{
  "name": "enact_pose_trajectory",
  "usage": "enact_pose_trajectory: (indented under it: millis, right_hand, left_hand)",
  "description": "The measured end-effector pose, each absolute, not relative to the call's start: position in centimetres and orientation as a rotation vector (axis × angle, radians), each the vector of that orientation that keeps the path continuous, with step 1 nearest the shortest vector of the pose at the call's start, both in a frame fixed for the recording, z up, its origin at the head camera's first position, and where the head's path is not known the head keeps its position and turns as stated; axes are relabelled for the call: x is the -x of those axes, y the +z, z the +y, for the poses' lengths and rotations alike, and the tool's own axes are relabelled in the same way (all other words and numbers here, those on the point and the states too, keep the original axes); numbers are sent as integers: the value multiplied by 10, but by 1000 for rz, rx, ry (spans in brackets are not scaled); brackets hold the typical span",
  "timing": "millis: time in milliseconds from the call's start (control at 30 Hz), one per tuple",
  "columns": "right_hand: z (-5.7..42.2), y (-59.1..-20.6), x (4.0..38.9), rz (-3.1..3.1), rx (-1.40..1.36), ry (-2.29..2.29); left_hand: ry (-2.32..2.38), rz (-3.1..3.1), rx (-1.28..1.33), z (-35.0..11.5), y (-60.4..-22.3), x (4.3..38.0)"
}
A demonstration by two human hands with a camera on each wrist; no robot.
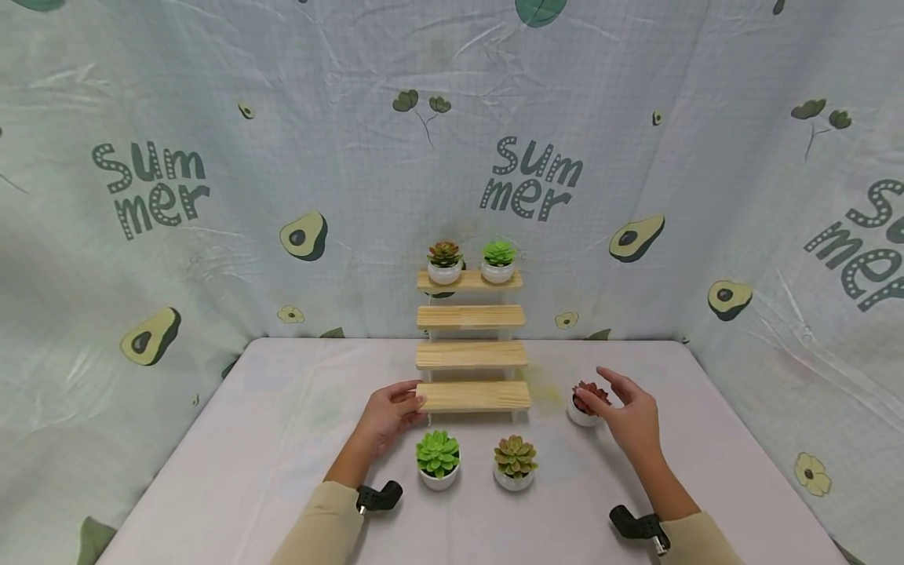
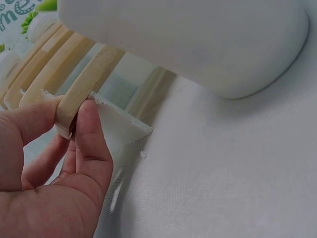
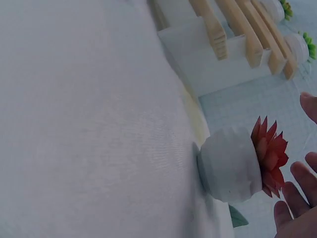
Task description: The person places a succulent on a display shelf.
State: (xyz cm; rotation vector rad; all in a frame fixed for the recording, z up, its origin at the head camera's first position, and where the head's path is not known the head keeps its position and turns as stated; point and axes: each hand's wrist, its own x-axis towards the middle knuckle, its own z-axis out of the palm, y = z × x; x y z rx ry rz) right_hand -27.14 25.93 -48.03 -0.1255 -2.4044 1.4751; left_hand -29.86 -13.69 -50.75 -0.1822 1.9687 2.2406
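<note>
**Left hand pinches the stand; right hand is open at the red plant**

The left fingers and thumb pinch the end of the lowest board. The right fingers are spread wide from the thumb and have hold of nothing; whether they touch the leaves, I cannot tell. The red plant is in its white pot on the tabletop, to the right of the stand.

In my judgement, the first risk is there: if the fingers close on the leaves only, the plant could come out, or the pot could tip over. Second, a strong pull from the left hand could shake the stand, and the two plants on the top board might slide.

The head view shows the right thumb in front of the leaves; the right wrist view shows the pot from its side, with no finger around it. The left wrist view shows the thumb above the board and a finger below, which the head view does not show clearly. Only the head view shows the brownish plant in full.
</note>
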Motion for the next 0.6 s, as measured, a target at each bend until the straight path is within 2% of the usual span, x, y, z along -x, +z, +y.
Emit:
enact_pose_trajectory:
  millis: [600]
  right_hand:
    - [272, -501, 266, -2582, 99, 1601]
  left_hand:
    - [2268, 1960, 179, -136, -507, 299]
